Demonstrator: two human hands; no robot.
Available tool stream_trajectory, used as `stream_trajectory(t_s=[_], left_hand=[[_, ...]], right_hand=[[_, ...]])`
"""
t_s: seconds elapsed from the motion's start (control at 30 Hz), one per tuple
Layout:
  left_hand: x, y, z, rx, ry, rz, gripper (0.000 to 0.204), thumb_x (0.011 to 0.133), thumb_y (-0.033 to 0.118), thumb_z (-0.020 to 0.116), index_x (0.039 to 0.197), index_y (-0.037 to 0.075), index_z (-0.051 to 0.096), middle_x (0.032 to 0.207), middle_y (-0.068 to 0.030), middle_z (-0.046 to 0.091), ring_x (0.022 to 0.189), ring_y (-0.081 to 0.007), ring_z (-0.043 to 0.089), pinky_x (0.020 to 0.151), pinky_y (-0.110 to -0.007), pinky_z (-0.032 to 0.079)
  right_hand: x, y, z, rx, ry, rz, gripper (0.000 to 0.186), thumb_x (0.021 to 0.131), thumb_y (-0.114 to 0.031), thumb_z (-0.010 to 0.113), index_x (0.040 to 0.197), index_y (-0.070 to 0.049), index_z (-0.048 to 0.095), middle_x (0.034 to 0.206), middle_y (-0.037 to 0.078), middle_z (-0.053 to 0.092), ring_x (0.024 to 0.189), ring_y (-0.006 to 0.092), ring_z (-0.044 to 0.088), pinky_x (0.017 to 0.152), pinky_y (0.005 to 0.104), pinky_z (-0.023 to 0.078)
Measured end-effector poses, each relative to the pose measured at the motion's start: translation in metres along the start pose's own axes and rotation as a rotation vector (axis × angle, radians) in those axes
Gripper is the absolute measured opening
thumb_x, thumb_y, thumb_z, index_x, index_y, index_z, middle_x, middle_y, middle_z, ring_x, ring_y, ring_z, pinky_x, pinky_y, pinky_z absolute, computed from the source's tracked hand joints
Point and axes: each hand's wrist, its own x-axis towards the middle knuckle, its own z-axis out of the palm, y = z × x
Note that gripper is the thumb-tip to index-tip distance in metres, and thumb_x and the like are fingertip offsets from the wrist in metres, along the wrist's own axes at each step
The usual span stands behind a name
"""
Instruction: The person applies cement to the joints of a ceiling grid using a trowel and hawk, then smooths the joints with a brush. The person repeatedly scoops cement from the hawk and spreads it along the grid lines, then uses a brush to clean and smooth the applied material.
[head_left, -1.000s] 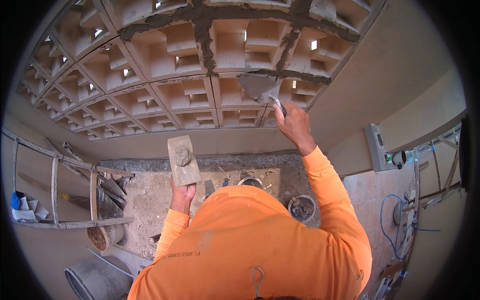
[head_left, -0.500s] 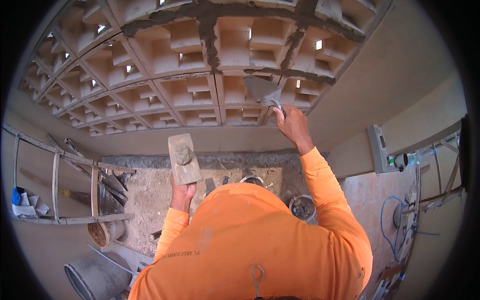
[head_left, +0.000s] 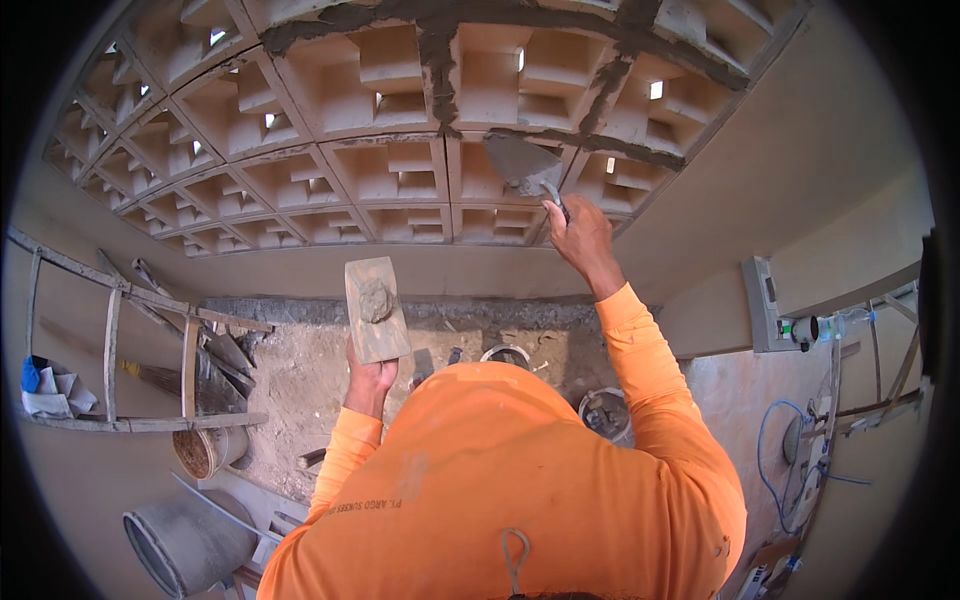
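Observation:
My right hand [head_left: 583,238] is closed round the handle of a pointing trowel [head_left: 522,163]. Its broad grey blade lies at a horizontal joint of the ventilation block wall [head_left: 390,185], with a bit of mortar near the handle end. Whether the blade touches the blocks I cannot tell. Lower and to the left, my left hand [head_left: 372,378] grips a small wooden mortar board [head_left: 381,341] by its near end. A lump of wet mortar [head_left: 375,300] rests on the board. Dark grey mortar [head_left: 437,75] fills several joints in the upper part of the wall.
A wooden ladder-like frame [head_left: 190,365] stands at the left, near a bucket [head_left: 235,445] and a large grey drum [head_left: 200,545]. More buckets [head_left: 607,412] stand on the dusty floor beyond my body. A blue hose [head_left: 762,450] lies at the right.
The trowel blade has shifted slightly left along the joint. The wall and surroundings have moved a little in view. Both hands keep their hold.

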Motion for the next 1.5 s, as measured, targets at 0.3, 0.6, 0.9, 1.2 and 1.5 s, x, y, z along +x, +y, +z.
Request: stream_trajectory(t_s=[0.3, 0.6, 0.9, 1.2, 1.5], left_hand=[[-0.004, 0.001, -0.004, 0.007, 0.017, -0.02, 0.031, 0.102, 0.022, 0.063, 0.129, 0.006, 0.063, 0.119, -0.0075, 0.07, 0.109, -0.0242, 0.069, 0.095, -0.04, 0.058], [-0.008, 0.0, 0.0, 0.021, 0.017, -0.018, 0.033, 0.103, 0.023, 0.063, 0.131, 0.006, 0.063, 0.121, -0.0075, 0.07, 0.11, -0.0241, 0.068, 0.096, -0.04, 0.058], [-0.008, 0.004, 0.008, -0.009, -0.01, -0.055, 0.03, 0.105, 0.022, 0.059, 0.13, 0.007, 0.062, 0.121, -0.0075, 0.07, 0.109, -0.024, 0.069, 0.095, -0.04, 0.058], [-0.005, 0.003, 0.009, -0.015, -0.037, -0.07, 0.033, 0.105, 0.024, 0.059, 0.134, 0.008, 0.061, 0.124, -0.0076, 0.069, 0.112, -0.0243, 0.068, 0.096, -0.04, 0.058], [-0.002, -0.003, 0.011, 0.007, -0.059, -0.112, 0.032, 0.103, 0.025, 0.062, 0.131, 0.008, 0.062, 0.124, -0.0076, 0.069, 0.113, -0.0252, 0.068, 0.098, -0.041, 0.058]], right_hand=[[0.006, -0.013, 0.0, 0.038, 0.039, -0.056, 0.032, 0.1, -0.031, 0.067, 0.089, -0.001, 0.066, 0.09, 0.02, 0.07, 0.083, 0.0454, 0.067, 0.071, 0.0533, 0.053], [-0.005, -0.013, 0.008, 0.033, -0.014, -0.035, 0.032, 0.1, -0.031, 0.067, 0.089, -0.001, 0.065, 0.09, 0.02, 0.069, 0.081, 0.0448, 0.067, 0.07, 0.0537, 0.053], [0.017, -0.022, 0.025, -0.005, 0.096, -0.085, 0.032, 0.102, -0.033, 0.064, 0.089, -0.003, 0.065, 0.088, 0.019, 0.068, 0.083, 0.043, 0.068, 0.071, 0.0538, 0.054], [-0.012, -0.021, 0.018, -0.015, 0.011, -0.074, 0.033, 0.102, -0.034, 0.064, 0.092, -0.002, 0.065, 0.09, 0.019, 0.069, 0.083, 0.0428, 0.068, 0.072, 0.053, 0.055], [0.008, -0.035, 0.028, 0.056, 0.016, -0.033, 0.03, 0.102, -0.03, 0.066, 0.092, -0.002, 0.066, 0.085, 0.021, 0.067, 0.081, 0.0454, 0.065, 0.069, 0.0519, 0.051]])
